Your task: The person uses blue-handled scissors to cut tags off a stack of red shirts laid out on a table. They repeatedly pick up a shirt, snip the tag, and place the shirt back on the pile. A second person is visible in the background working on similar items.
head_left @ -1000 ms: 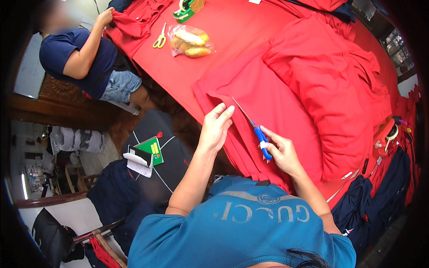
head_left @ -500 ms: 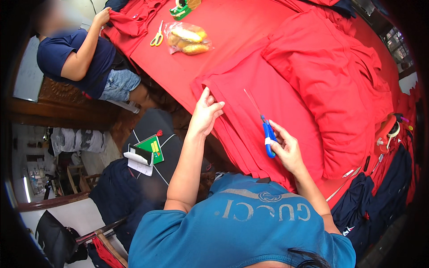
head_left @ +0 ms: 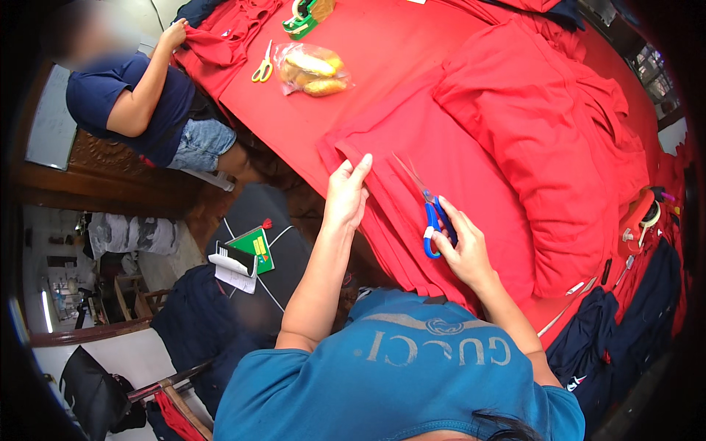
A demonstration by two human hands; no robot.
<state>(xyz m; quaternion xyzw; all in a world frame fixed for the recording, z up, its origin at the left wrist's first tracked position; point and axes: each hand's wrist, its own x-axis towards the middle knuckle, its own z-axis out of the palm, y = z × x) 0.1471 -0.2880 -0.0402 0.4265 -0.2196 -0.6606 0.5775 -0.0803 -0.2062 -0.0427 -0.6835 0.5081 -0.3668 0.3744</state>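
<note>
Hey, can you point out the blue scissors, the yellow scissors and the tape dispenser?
Blue scissors (head_left: 429, 217): head view, on the handle.
Yellow scissors (head_left: 265, 64): head view, where the handles meet.
Tape dispenser (head_left: 299, 28): head view, on its green body.

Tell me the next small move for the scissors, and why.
I'd probably bring the blue-handled scissors slightly left, toward the left hand: the right hand holds them with the handles spread, and their tips are just right of the left hand, which is at an edge of the red fabric.
</note>
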